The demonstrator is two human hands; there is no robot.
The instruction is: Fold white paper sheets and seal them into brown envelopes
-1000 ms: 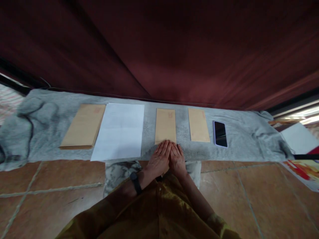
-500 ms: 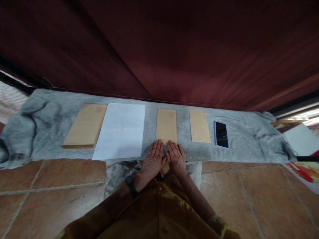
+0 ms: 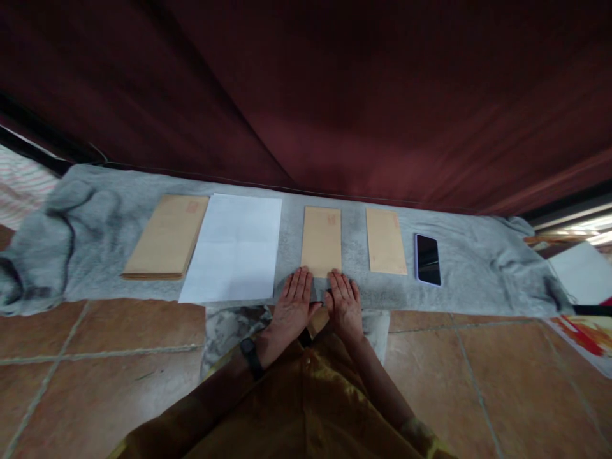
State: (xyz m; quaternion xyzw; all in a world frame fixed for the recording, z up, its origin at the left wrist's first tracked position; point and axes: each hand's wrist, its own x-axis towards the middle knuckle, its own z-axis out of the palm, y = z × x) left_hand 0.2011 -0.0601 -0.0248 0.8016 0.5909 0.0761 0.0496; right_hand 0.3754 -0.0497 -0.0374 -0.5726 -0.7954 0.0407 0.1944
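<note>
The middle envelope (image 3: 322, 239) lies on grey cloth (image 3: 354, 239); the flattened left hand (image 3: 292, 299) and right hand (image 3: 345, 303), gripping nothing, seem to touch its near corners. This looks like straightening; lifting it would call for a pinch. White paper (image 3: 234, 245) lies left of it.

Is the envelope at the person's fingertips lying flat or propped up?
Flat: the envelope lies on the grey cloth, no edge visibly raised, left hand and right hand at its near corners.
</note>
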